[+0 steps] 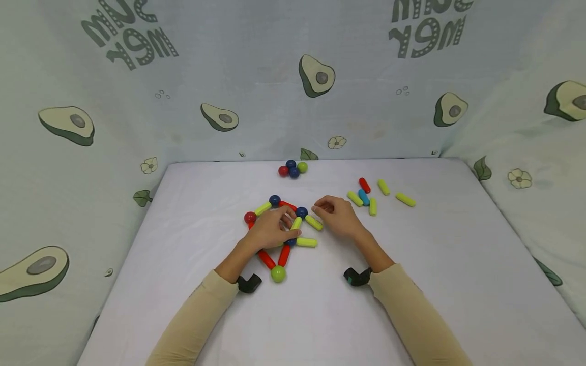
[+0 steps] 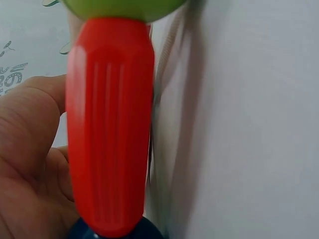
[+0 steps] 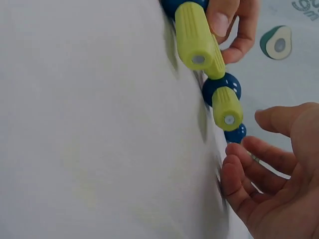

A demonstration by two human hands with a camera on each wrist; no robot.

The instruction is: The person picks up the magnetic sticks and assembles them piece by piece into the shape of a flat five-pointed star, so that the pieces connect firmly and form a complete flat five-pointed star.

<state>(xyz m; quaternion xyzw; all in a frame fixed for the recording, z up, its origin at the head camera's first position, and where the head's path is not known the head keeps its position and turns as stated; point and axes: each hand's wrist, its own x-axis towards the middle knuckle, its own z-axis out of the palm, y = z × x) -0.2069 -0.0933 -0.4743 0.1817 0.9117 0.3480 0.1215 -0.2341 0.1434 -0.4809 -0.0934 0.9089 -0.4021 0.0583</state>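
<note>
A figure of magnetic rods and balls lies on the white table, with a green ball (image 1: 277, 274) at its near corner and a red ball (image 1: 250, 217) at its left. My left hand (image 1: 267, 230) reaches over it, thumb and fingers around a yellow-green rod (image 1: 296, 223) between two blue balls. From those balls, two more yellow-green rods, an upper one (image 1: 314, 222) and a lower one (image 1: 306, 242), point right; the right wrist view shows metal-tipped ends. Just right of the figure, my right hand (image 1: 340, 217) holds nothing, fingers loosely bent. A red rod (image 2: 109, 124) fills the left wrist view.
At the back of the table sits a cluster of balls in blue, red and green, including a red ball (image 1: 283, 171). Several loose rods, among them a blue rod (image 1: 363, 197), lie beyond my right hand. A printed cloth (image 1: 274, 66) hangs behind the table.
</note>
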